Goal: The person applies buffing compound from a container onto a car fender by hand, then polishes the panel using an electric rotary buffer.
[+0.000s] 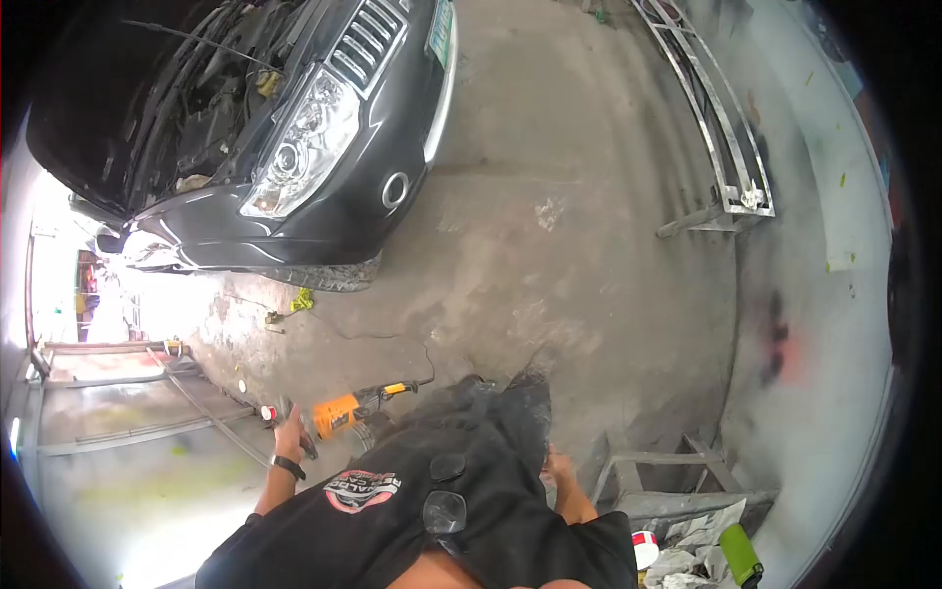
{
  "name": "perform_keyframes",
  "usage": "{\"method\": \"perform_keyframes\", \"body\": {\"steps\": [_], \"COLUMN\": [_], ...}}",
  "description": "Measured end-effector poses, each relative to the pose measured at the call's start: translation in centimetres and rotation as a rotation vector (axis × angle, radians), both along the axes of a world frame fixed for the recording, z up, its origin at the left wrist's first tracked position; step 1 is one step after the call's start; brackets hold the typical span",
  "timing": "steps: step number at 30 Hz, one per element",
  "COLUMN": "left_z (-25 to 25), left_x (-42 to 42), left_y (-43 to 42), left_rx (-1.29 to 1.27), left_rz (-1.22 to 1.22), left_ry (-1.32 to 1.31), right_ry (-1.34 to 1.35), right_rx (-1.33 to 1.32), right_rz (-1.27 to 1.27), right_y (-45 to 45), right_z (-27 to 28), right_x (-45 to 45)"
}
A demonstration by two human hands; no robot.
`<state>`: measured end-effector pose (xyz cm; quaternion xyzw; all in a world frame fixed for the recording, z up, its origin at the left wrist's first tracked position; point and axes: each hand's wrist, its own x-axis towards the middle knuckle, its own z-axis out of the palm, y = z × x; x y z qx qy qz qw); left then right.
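Held out at my left side, my left hand [290, 437] is closed around the front end of an orange corded power tool [336, 416] that looks like a polisher. Its working face is hidden. A dark cord leaves its rear and trails over the floor. Close by my left hand is a small red-and-white container [268, 412]. My right hand [557, 465] hangs low by my right side, fingers curled against the dark clothing [525, 422]; what they hold, if anything, is hidden. A dark band circles my left wrist.
A dark car [334, 221] with its hood raised stands ahead on the left. A metal frame [721, 128] is by the right wall. Another frame [677, 458], crumpled paper [702, 530] and a green object [738, 552] are at right. A yellow-green item [302, 299] lies on the floor.
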<state>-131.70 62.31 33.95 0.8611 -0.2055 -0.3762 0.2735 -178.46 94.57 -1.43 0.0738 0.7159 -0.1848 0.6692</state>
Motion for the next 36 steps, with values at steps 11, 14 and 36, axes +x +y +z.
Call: {"method": "perform_keyframes", "body": {"steps": [11, 14, 36], "left_z": [-9.6, -10.8, 6.0], "left_x": [0.3, -4.0, -25.1], "left_y": [20.3, 23.0, -1.7], "left_rx": [0.03, -0.088, -0.051], "left_rz": [0.506, 0.101, -0.483], "left_ry": [0.2, 0.066, -0.491], "right_ry": [0.174, 0.302, -0.445], "right_rx": [-0.148, -0.232, -0.9], "right_rz": [0.334, 0.522, 1.049], "right_y": [-4.0, -7.3, -37.8], "right_z": [1.4, 4.7, 17.3], "right_x": [-9.1, -12.7, -1.8]}}
